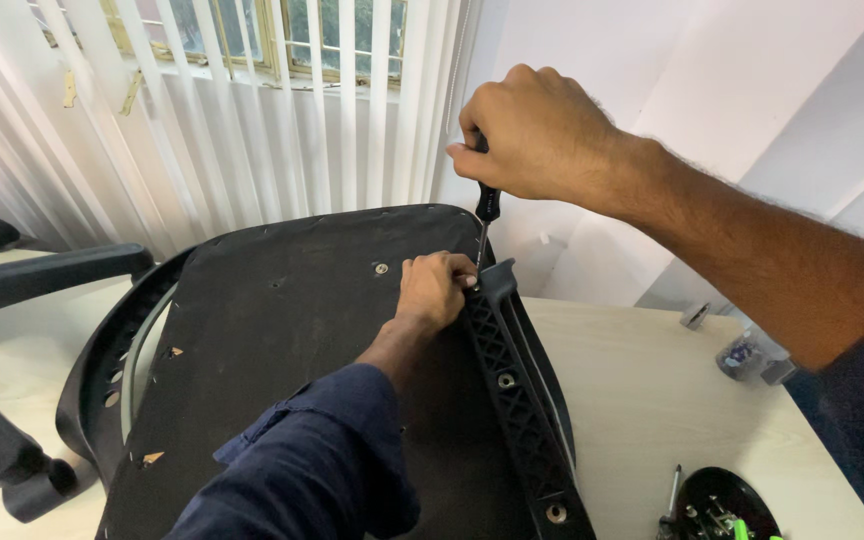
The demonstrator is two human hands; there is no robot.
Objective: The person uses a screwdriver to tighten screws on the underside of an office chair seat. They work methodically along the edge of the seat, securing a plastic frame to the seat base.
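Note:
A black office-chair seat [282,330] lies upside down across a pale wooden table [652,400]. A black ribbed plastic bracket [512,390] runs along the seat's right edge. My right hand [537,135] is closed around the black handle of a screwdriver [487,210], held upright with its tip at the top end of the bracket. My left hand [435,288] rests on the seat beside that tip, fingers pinched at the bracket's end. What its fingertips hold is hidden.
A black armrest [42,275] and chair frame stand at the left. A small black round dish of screws and bits [727,505] sits at the table's front right, a small clear container [739,355] farther back. Vertical blinds cover a window behind.

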